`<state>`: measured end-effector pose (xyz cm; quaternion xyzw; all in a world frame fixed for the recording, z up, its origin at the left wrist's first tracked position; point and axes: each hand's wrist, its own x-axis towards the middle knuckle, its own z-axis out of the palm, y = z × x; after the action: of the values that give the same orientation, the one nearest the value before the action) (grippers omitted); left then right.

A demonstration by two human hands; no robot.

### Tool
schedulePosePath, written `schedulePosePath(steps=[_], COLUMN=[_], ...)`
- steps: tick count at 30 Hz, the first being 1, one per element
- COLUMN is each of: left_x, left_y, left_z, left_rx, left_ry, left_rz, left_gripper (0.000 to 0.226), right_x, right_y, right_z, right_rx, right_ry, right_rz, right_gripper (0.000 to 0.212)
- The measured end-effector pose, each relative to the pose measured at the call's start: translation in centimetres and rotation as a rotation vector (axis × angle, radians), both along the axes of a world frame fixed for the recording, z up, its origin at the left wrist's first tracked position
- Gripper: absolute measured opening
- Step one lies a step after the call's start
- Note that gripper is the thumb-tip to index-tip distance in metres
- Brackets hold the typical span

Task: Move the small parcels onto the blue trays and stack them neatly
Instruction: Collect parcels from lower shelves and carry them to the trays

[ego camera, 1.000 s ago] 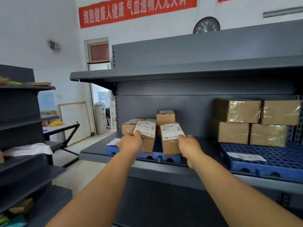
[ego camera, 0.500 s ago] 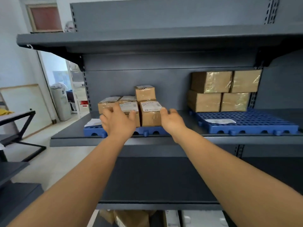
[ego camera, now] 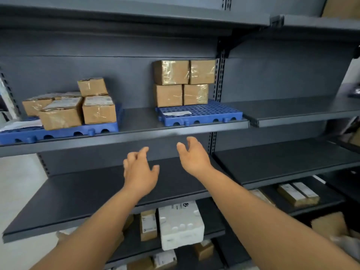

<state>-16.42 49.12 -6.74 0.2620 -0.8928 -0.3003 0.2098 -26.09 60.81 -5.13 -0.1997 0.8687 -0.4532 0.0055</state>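
Parcels of brown card sat on the left blue tray on the upper grey shelf, two at the front edge, others behind and one perched on top at the back. Bare blue grid showed only along that tray's near lip, beside a white slip. Well apart to the right, the second blue tray carried four taped boxes stacked two by two against the back wall, with its whole front half free apart from a paper label. Between the trays ran a strip of bare shelf. Both hands hung in the air below the shelf's front edge, above the middle shelf: the left hand and right hand had loosely spread fingers and held nothing. Half a second before, those hands had been up at the left tray, touching the front parcels; since then they had dropped away and the parcels stayed put.
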Motion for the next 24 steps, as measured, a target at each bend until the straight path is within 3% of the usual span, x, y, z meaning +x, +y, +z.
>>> schedulePosePath(steps=[14,24], left_x=[-4.2,-10.7], left_y=[23.0,30.7], left_z=[-9.6,-13.9], left_rx=[0.117,0.118], left_ry=[-0.310,-0.406], left_rz=[-0.305,-0.404], left_gripper=[0.078,0.081], right_x=[-0.6,-5.2], right_y=[26.2,35.3], right_z=[-9.6,-14.2], right_rx=[0.312,0.333], right_ry=[-0.179,-0.280], right_rz=[-0.088,-0.238], right_gripper=[0.070,0.064])
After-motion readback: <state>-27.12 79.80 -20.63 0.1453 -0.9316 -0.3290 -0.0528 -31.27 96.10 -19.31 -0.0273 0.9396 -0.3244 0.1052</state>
